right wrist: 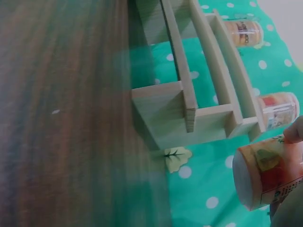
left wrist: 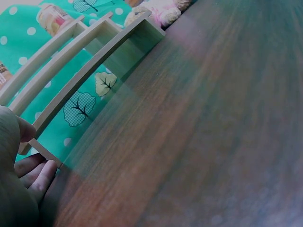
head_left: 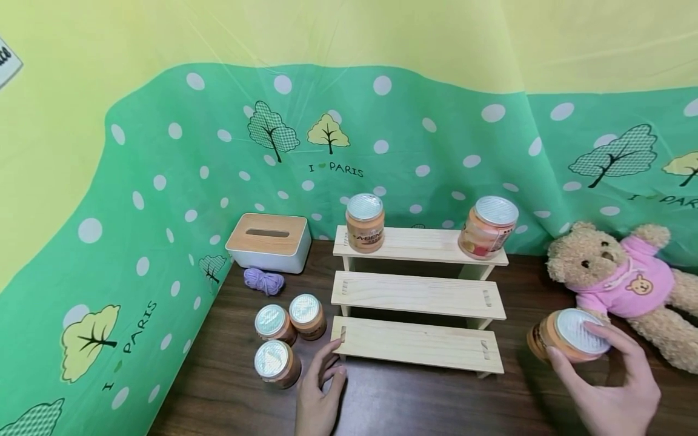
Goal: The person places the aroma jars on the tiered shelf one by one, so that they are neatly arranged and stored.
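Note:
My right hand (head_left: 616, 378) grips a silver-lidded jar (head_left: 567, 336) right of the three-tier wooden shelf (head_left: 417, 345), thumb on one side and fingers at the lid. In the right wrist view this jar (right wrist: 267, 172) is tilted and shows a fruit picture on its label. At the shelf's lowest left corner, my left hand (head_left: 322, 390) holds the board's end, its fingers curled by the leg in the left wrist view. Two similar jars stand on the top tier, one on the left (head_left: 365, 224) and one on the right (head_left: 488, 227).
Three more jars (head_left: 277, 363) cluster on the dark wood table (head_left: 218, 387), left of the shelf. Behind them lie a purple yarn skein (head_left: 264, 281) and a tissue box (head_left: 269, 242). A teddy bear (head_left: 627, 278) in pink sits at the right. A green dotted cloth (head_left: 414, 139) hangs behind.

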Demonstrator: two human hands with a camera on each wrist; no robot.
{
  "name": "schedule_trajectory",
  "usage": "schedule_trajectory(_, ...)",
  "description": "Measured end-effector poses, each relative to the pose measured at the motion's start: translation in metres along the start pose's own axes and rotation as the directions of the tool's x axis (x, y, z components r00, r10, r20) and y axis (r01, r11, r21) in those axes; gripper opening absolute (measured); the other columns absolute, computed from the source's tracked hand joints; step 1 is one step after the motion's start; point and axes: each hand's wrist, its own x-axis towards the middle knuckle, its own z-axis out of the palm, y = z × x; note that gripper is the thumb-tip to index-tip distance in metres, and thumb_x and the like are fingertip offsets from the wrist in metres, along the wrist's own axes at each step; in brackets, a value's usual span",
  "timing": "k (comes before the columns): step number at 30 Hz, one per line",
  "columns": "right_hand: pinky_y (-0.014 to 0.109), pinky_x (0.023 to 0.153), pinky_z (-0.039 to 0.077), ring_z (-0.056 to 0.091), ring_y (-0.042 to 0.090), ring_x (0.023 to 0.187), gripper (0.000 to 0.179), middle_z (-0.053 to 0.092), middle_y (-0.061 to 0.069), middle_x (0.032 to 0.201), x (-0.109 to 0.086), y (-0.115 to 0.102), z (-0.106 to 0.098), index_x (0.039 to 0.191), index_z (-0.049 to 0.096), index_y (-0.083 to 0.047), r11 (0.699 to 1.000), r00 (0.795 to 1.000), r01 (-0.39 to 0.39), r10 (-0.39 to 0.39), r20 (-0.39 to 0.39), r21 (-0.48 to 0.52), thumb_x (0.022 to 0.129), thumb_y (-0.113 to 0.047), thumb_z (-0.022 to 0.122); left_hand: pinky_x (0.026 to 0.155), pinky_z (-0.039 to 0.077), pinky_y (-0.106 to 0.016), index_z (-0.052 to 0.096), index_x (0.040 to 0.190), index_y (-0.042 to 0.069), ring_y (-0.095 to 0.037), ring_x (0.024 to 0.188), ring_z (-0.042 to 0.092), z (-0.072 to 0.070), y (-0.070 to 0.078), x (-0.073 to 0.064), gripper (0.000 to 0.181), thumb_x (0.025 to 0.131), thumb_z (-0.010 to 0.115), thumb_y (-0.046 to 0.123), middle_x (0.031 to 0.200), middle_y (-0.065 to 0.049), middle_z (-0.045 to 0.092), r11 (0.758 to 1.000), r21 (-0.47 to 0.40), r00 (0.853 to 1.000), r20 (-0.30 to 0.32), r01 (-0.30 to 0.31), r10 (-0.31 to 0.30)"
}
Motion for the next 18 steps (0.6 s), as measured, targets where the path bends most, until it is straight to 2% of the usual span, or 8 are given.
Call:
schedule_trajectory(3, 0.015, 0.101, 0.05, 0.067, 0.015, 0.128, 0.059, 0.071, 0.007, 0.141, 0.004, -0.003, 0.003, 0.132, 0.064, 0.024, 0.999, 1.0, 0.019, -0.02, 0.014, 0.026, 0.078, 0.017, 0.086, 0.099, 0.063, -0.029, 0.07, 0.145, 0.026, -0.022, 0.12, 0.074, 0.0, 0.0, 0.0, 0.049, 0.103, 0.075, 0.001, 0.142, -0.004, 0.074, 1.0, 0.002, 1.0, -0.001, 0.003, -0.003)
schedule_trajectory(10, 0.012, 0.096, 0.05, 0.068, 0.012, 0.123, 0.059, 0.071, 0.006, 0.139, 0.013, -0.013, 0.008, 0.132, 0.064, 0.023, 0.999, 0.998, 0.046, -0.047, 0.043, 0.026, 0.08, 0.013, 0.088, 0.099, 0.064, -0.03, 0.07, 0.145, 0.027, -0.022, 0.12, 0.074, 0.0, 0.001, 0.0, 0.049, 0.103, 0.075, 0.002, 0.143, -0.003, 0.074, 1.0, 0.007, 1.0, -0.003, 0.0, 0.0)
schedule_trajectory(14, 0.013, 0.101, 0.051, 0.067, 0.013, 0.125, 0.06, 0.071, 0.005, 0.137, 0.02, -0.019, 0.014, 0.131, 0.064, 0.024, 0.997, 0.996, 0.064, -0.066, 0.055, 0.047, 0.079, 0.011, 0.09, 0.099, 0.064, -0.03, 0.07, 0.145, 0.027, -0.022, 0.12, 0.074, 0.001, 0.001, 0.0, 0.05, 0.103, 0.075, 0.001, 0.142, -0.003, 0.074, 1.0, 0.007, 1.0, -0.004, 0.001, -0.001)
schedule_trajectory(18, 0.015, 0.105, 0.051, 0.066, 0.015, 0.125, 0.058, 0.071, 0.004, 0.134, 0.025, -0.034, 0.024, 0.129, 0.063, 0.026, 0.991, 0.995, 0.081, -0.088, 0.055, 0.108, 0.08, 0.008, 0.089, 0.099, 0.064, -0.029, 0.07, 0.145, 0.026, -0.022, 0.12, 0.075, 0.001, 0.001, 0.0, 0.05, 0.102, 0.075, 0.0, 0.142, -0.004, 0.074, 1.0, 0.004, 1.0, -0.005, 0.001, -0.001)
